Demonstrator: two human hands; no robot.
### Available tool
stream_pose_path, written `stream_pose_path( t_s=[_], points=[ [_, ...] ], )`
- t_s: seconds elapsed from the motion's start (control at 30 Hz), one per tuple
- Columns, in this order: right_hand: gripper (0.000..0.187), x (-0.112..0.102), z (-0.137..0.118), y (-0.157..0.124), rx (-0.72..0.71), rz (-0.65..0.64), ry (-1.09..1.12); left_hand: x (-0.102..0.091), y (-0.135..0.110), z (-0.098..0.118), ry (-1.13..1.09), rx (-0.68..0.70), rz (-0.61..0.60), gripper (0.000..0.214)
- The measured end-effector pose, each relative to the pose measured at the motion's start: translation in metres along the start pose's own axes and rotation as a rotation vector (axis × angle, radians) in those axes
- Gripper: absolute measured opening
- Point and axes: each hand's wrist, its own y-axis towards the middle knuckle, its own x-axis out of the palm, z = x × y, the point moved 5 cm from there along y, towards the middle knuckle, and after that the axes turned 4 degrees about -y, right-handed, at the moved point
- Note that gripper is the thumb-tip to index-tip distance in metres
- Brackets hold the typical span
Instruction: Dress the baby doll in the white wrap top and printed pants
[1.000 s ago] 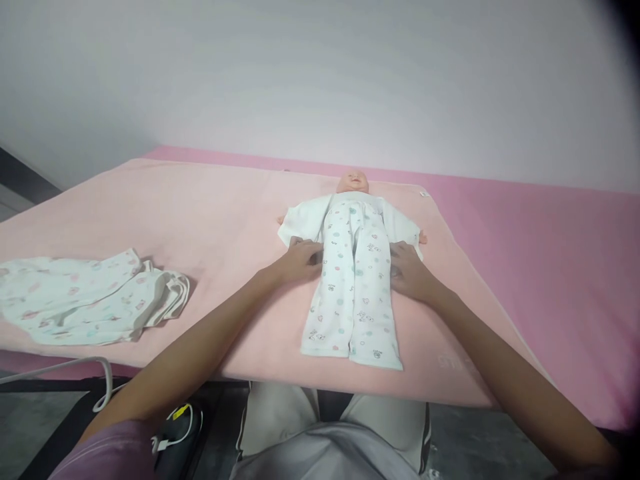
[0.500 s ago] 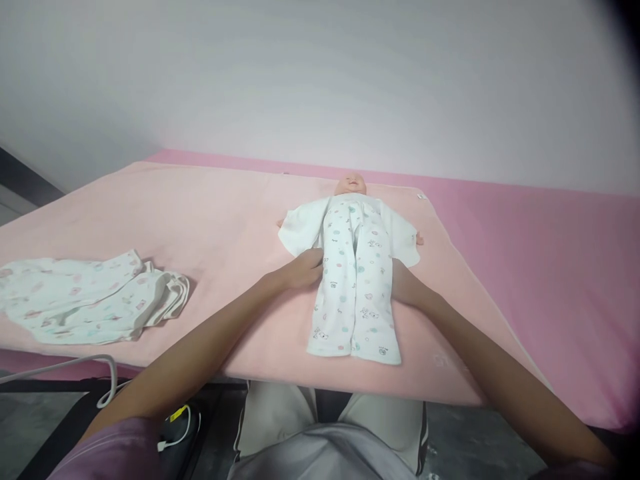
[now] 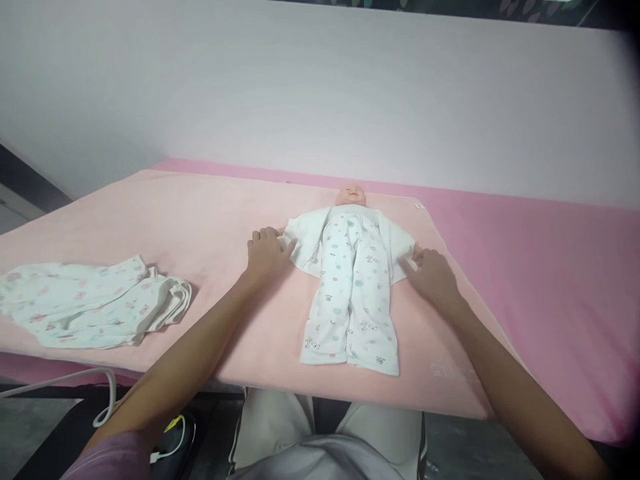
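Observation:
A baby doll [image 3: 351, 195] lies on its back in a white top, its head toward the wall. White printed trousers [image 3: 335, 293] are spread flat over its front, with both legs pointing at me. My left hand [image 3: 267, 253] rests at the end of the left sleeve [image 3: 307, 235], thumb on the cloth and fingers spread apart. At the opposite cuff, my right hand [image 3: 433, 277] has curled fingers by the doll's small hand and its thumb over the right sleeve [image 3: 396, 248]. What lies under those curled fingers is partly hidden.
Folded printed baby clothes [image 3: 95, 303] lie at the left of the peach blanket [image 3: 225, 213]. Pink cloth [image 3: 540, 280] covers the surface at right. A pale wall [image 3: 320, 87] stands behind. A white cable [image 3: 60, 381] hangs by the front left edge.
Both my hands have left the sides of the trousers and moved up and outward to the sleeve ends. The trouser legs have shifted slightly. The view has tilted up a little.

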Motion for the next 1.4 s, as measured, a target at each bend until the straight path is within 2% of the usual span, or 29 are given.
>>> stream_pose_path(
  t_s=[0.1, 0.17, 0.23, 0.3, 0.37, 0.4, 0.43, 0.5, 0.53, 0.57, 0.6, 0.63, 0.7, 0.73, 0.8, 0.87, 0.97, 1.03, 1.07, 1.13, 1.2, 1.3, 1.4],
  points=[
    [0.035, 0.019, 0.004, 0.009, 0.039, -0.181, 0.028, 0.009, 0.015, -0.019, 0.072, -0.078, -0.090, 0.035],
    [0.031, 0.022, 0.004, 0.016, 0.107, -0.289, 0.078, 0.011, 0.023, -0.024, -0.047, -0.131, -0.181, 0.031],
    [0.033, 0.014, -0.001, 0.024, 0.158, -0.302, 0.125, 0.008, 0.028, -0.017, -0.234, -0.184, -0.217, 0.029],
    [0.034, 0.000, -0.016, 0.035, 0.147, -0.233, 0.178, 0.001, 0.032, 0.005, -0.430, -0.177, -0.137, 0.025],
    [0.032, -0.013, -0.047, 0.044, 0.057, -0.096, 0.268, -0.004, 0.033, 0.045, -0.575, -0.058, -0.023, 0.021],
    [0.030, -0.017, -0.068, 0.047, -0.036, -0.026, 0.311, -0.005, 0.032, 0.069, -0.637, 0.044, 0.009, 0.018],
    [0.028, -0.020, -0.090, 0.046, -0.169, 0.027, 0.334, -0.003, 0.028, 0.094, -0.671, 0.177, 0.000, 0.014],
    [0.021, -0.018, -0.132, 0.035, -0.508, 0.028, 0.279, 0.002, 0.013, 0.136, -0.631, 0.472, -0.093, 0.007],
    [0.017, -0.014, -0.144, 0.025, -0.644, -0.004, 0.226, 0.005, 0.003, 0.147, -0.572, 0.589, -0.132, 0.010],
    [0.012, -0.010, -0.147, 0.014, -0.722, -0.027, 0.193, 0.006, -0.007, 0.150, -0.505, 0.672, -0.152, 0.016],
    [0.008, -0.008, -0.143, 0.005, -0.730, -0.028, 0.192, 0.006, -0.016, 0.145, -0.440, 0.721, -0.152, 0.022],
    [0.012, -0.007, -0.132, -0.002, -0.674, -0.007, 0.225, 0.004, -0.023, 0.135, -0.387, 0.736, -0.135, 0.029],
    [0.032, -0.007, -0.100, -0.012, -0.485, 0.031, 0.326, 0.000, -0.032, 0.108, -0.328, 0.694, -0.097, 0.037],
    [0.038, -0.005, -0.087, -0.015, -0.414, 0.019, 0.357, 0.000, -0.035, 0.094, -0.313, 0.654, -0.096, 0.036],
    [0.032, -0.002, -0.073, -0.019, -0.381, -0.021, 0.359, 0.003, -0.037, 0.076, -0.292, 0.585, -0.113, 0.023],
    [0.018, -0.005, -0.074, -0.019, -0.460, 0.019, 0.296, 0.006, -0.040, 0.069, -0.254, 0.591, -0.103, 0.009],
    [0.011, -0.011, -0.083, -0.026, -0.707, 0.129, 0.149, 0.006, -0.047, 0.065, -0.170, 0.641, -0.023, 0.006],
    [0.009, -0.010, -0.080, -0.032, -0.811, 0.146, 0.101, 0.005, -0.052, 0.057, -0.141, 0.573, -0.030, 0.009],
    [0.008, -0.008, -0.075, -0.034, -0.802, 0.142, 0.106, 0.005, -0.054, 0.051, -0.146, 0.509, -0.058, 0.013],
    [0.012, -0.001, -0.063, -0.033, -0.665, 0.098, 0.135, 0.007, -0.056, 0.041, -0.182, 0.373, -0.137, 0.022],
    [0.021, 0.011, -0.055, -0.031, -0.484, -0.013, 0.168, 0.012, -0.055, 0.039, -0.221, 0.283, -0.205, 0.027],
    [0.022, 0.028, -0.053, -0.029, -0.272, -0.199, 0.218, 0.022, -0.048, 0.044, -0.261, 0.226, -0.272, 0.025],
    [0.024, 0.029, -0.051, -0.029, -0.143, -0.268, 0.274, 0.028, -0.047, 0.047, -0.289, 0.173, -0.329, 0.022]
  ],
)
